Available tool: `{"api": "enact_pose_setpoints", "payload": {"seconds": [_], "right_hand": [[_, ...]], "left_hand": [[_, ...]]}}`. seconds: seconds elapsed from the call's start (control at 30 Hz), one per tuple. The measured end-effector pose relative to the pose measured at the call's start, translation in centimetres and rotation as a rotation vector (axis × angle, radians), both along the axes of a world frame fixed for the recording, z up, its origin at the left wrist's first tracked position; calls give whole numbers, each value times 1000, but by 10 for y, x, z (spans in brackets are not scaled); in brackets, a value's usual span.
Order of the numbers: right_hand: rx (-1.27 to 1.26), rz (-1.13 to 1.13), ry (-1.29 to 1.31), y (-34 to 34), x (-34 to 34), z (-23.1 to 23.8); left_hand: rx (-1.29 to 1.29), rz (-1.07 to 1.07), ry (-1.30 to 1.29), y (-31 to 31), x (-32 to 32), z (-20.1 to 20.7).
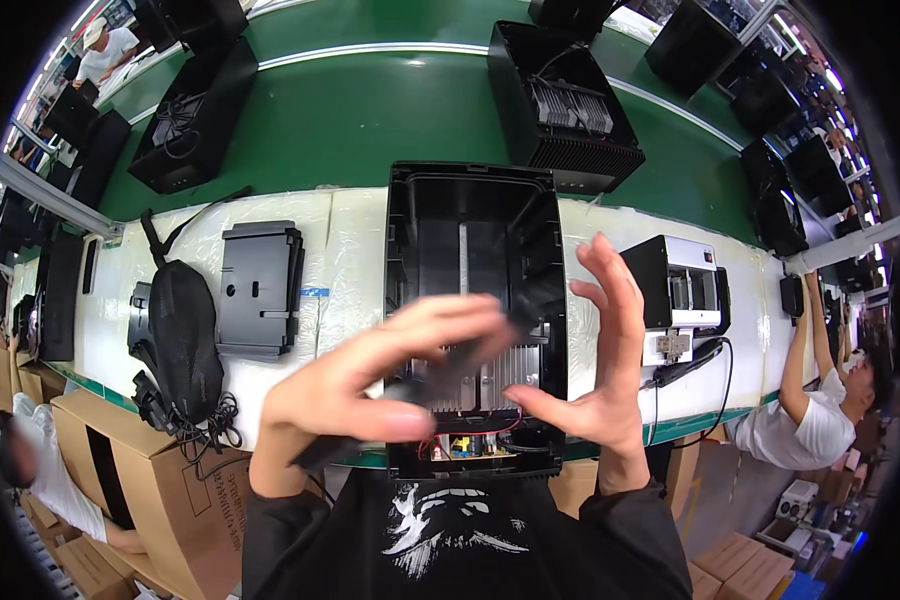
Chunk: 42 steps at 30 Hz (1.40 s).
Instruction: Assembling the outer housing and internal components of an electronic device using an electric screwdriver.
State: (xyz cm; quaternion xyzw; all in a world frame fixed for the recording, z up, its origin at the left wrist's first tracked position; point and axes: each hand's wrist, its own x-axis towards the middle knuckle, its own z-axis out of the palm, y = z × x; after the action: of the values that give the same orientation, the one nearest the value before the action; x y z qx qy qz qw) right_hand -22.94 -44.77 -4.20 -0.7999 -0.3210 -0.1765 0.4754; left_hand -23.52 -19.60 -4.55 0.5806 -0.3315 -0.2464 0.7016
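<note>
My left hand (355,375) hovers over the near left part of an open black housing (400,230), fingers and thumb curved round a long black object (440,375). Motion smears this object, and its kind cannot be made out; it slants from below my left wrist toward the housing's right wall. Over the housing's right edge, my right hand (610,370) is open, thumb and fingers spread, with nothing in it. Inside the housing lie a silver finned heat sink (515,375) and, at the near end, a circuit board (465,447) with red wires. My left hand partly hides the interior.
Left of the housing lie a grey-black panel (258,290) and a black mesh bag (185,340) with cables. To the right stands a white-and-black device (685,285) with a cord. Beyond, a green conveyor (370,120) carries black housings (570,110). Co-workers (810,420) stand at both sides.
</note>
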Motion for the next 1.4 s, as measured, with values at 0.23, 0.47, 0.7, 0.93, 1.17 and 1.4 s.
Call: {"api": "enact_pose_setpoints", "payload": {"seconds": [0.23,0.47,0.7,0.93,1.17,1.4], "right_hand": [[307,-105,111,-12,8,-22],[254,-201,72,-9,24,-49],[220,-86,164,0,29,-57],[210,-94,142,1,30,-61],[211,-128,171,-2,27,-66],[230,-124,158,-2,27,-68]], "left_hand": [[-324,142,260,-5,24,-38],[-63,805,-113,-5,10,-55],[118,877,-118,4,6,-66],[109,926,-126,-1,5,-71],[113,953,-103,-4,2,-67],[161,946,-100,-2,1,-67]]}}
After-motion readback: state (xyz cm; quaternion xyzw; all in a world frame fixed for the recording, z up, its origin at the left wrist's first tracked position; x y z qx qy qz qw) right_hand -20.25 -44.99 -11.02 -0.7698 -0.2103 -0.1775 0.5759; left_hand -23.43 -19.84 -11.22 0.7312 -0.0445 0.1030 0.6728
